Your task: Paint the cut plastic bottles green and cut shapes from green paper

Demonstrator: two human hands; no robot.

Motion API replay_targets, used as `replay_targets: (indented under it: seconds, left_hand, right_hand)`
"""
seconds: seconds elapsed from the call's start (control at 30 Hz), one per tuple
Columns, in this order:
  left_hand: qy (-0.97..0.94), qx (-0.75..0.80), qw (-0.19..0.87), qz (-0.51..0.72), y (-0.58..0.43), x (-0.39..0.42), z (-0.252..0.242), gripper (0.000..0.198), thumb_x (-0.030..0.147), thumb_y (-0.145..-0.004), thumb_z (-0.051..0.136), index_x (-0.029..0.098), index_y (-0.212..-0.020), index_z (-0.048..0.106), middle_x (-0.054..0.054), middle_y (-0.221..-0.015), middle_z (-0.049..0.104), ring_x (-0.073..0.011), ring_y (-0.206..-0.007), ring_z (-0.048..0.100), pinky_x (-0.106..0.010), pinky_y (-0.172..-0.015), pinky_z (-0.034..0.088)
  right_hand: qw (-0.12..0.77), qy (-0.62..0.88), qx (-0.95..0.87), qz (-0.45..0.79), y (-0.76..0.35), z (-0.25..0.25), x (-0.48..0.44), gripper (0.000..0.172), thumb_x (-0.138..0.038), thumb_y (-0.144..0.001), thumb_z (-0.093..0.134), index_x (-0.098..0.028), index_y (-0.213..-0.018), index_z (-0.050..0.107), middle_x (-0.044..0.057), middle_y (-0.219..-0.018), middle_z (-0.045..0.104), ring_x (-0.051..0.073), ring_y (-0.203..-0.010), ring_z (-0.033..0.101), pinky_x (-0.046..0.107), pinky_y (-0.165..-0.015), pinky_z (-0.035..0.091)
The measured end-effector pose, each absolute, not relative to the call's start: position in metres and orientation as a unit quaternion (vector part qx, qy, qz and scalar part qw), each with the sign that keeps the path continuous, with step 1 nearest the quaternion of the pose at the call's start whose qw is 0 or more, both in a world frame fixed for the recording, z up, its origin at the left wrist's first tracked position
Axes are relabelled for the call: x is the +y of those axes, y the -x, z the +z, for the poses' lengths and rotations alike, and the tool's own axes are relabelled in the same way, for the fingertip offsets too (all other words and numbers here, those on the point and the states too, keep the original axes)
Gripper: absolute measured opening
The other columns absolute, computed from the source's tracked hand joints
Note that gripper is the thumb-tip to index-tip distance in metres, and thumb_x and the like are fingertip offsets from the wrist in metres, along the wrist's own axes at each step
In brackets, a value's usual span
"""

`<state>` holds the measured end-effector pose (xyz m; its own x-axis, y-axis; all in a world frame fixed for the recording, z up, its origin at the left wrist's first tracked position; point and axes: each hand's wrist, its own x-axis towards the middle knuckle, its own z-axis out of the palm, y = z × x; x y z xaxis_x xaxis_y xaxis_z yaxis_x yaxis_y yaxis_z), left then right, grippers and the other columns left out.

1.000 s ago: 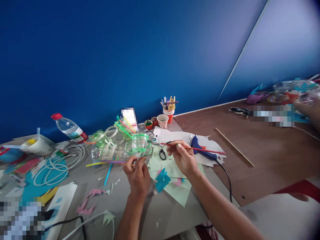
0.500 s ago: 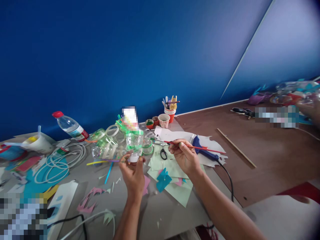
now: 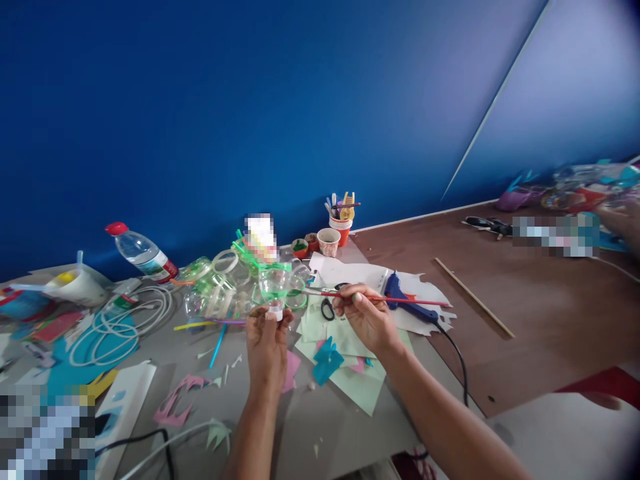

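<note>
My left hand (image 3: pixel 267 340) grips a clear cut-off bottle top (image 3: pixel 273 283) by its white cap, with the wide end facing up. Green paint marks its rim and a band lower down. In my right hand (image 3: pixel 367 317) is a thin red-handled paintbrush (image 3: pixel 410 301), held level like a pen. Its tip points left and is at the side of the bottle top; whether it touches I cannot tell. Below the brush lie black-handled scissors (image 3: pixel 327 309) on pale green paper (image 3: pixel 350 333). A blue glue gun (image 3: pixel 413 305) rests right of my right hand.
Paint cups (image 3: pixel 299 248) stand by the wall near a patterned paper cup (image 3: pixel 329 241). More clear plastic pieces (image 3: pixel 200 300), a red-capped bottle (image 3: pixel 143 253) and a coiled white cable (image 3: pixel 160 307) lie left. A wooden stick (image 3: pixel 473 297) is right. Another person's hand (image 3: pixel 620 223) shows far right.
My left hand has shifted slightly right and turned the bottle top. The brush tip has moved a little left and down to the bottle top's side.
</note>
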<state>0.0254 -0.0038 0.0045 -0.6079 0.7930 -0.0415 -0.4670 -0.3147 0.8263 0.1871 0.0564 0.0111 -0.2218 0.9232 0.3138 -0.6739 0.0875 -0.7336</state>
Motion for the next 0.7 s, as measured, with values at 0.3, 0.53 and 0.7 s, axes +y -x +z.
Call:
replay_targets:
  seconds: [0.3,0.53,0.7]
  left_hand:
    - [-0.291,0.528,0.253,0.756,-0.030,-0.003,-0.004,0.044,0.029,-0.064,0.077,0.022,-0.091,0.043,0.001,-0.094,0.055,-0.0116,-0.075,0.064,-0.028,-0.071,0.053]
    - [-0.372,0.585,0.149,0.705,-0.033,-0.006,-0.006,0.035,0.026,-0.070,0.072,0.021,-0.088,0.042,-0.003,-0.098,0.051,-0.0110,-0.078,0.057,-0.025,-0.069,0.048]
    - [-0.399,0.589,0.116,0.693,-0.027,-0.006,-0.017,0.035,0.028,-0.072,0.071,0.021,-0.093,0.044,-0.004,-0.100,0.050,-0.0139,-0.088,0.055,-0.029,-0.079,0.047]
  right_hand:
    - [0.581,0.135,-0.480,0.643,-0.181,0.004,0.052,0.020,-0.040,-0.081,0.068,-0.020,-0.084,0.072,0.005,-0.072,0.067,0.017,-0.064,0.060,0.031,-0.059,0.048]
    - [0.559,0.121,-0.533,0.624,-0.181,-0.005,0.052,0.020,-0.037,-0.087,0.062,-0.022,-0.093,0.073,0.005,-0.079,0.068,0.017,-0.068,0.062,0.033,-0.064,0.050]
    - [0.557,0.154,-0.526,0.625,-0.179,-0.005,0.053,0.021,-0.039,-0.085,0.064,-0.020,-0.091,0.073,0.006,-0.077,0.070,0.017,-0.067,0.063,0.032,-0.063,0.051]
